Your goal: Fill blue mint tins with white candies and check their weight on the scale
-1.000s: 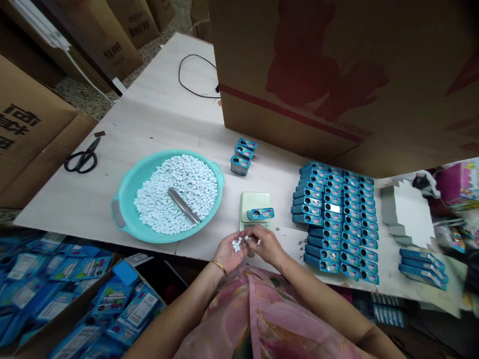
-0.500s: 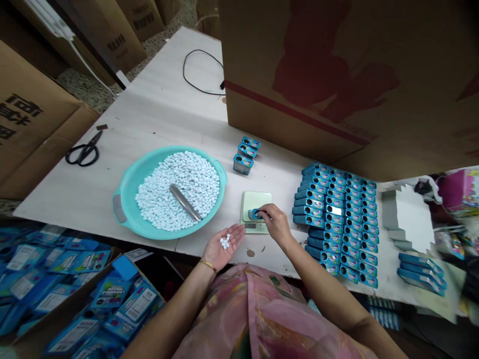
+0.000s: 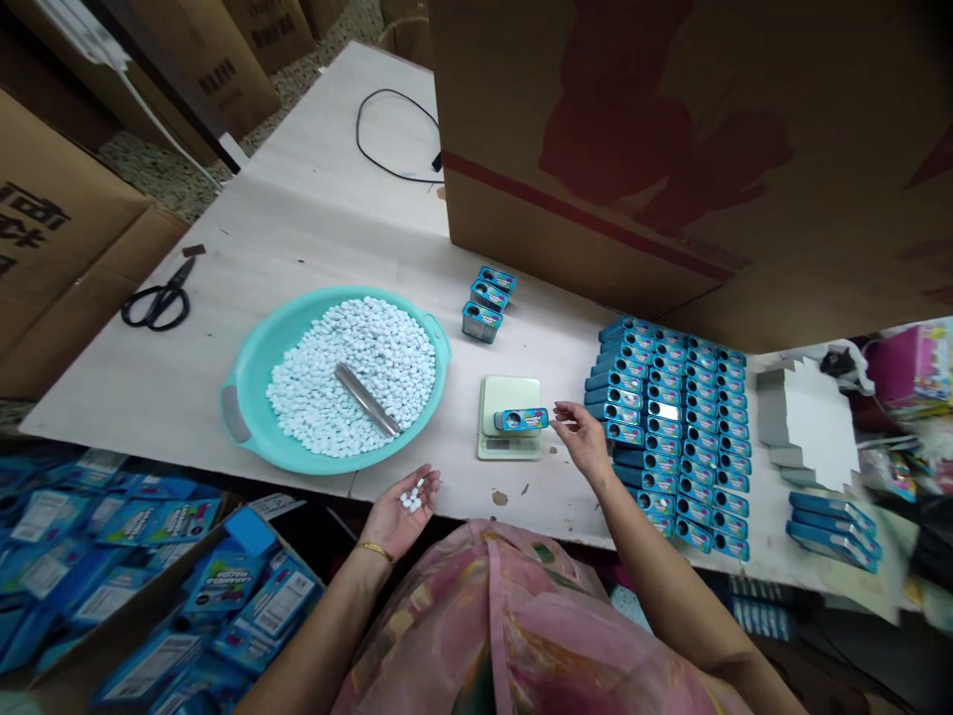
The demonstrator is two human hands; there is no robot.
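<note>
Several small white candies [image 3: 412, 498] lie in the cupped palm of my left hand [image 3: 402, 511], which is near the front edge of the table. A digital scale [image 3: 510, 390] carries a blue tin [image 3: 525, 420] with a round hole at its left end. Just right of that tin is my right hand [image 3: 583, 437], fingers apart and nothing seen in them. To the left, a teal basin [image 3: 257, 387] holds a heap of white candies [image 3: 357, 348], with a metal scoop [image 3: 367, 400] lying on top.
Three blue tins [image 3: 487, 296] stand behind the scale. Rows of blue tins [image 3: 670, 427] fill the right side. A big cardboard box [image 3: 596, 149] blocks the back right. Scissors [image 3: 160, 298] lie at the left; blue packages [image 3: 253, 596] fill a box below.
My right hand has moved right, off the tin on the scale, leaving its top in view. My left hand has drawn back to the left with the candies. The view has shifted slightly.
</note>
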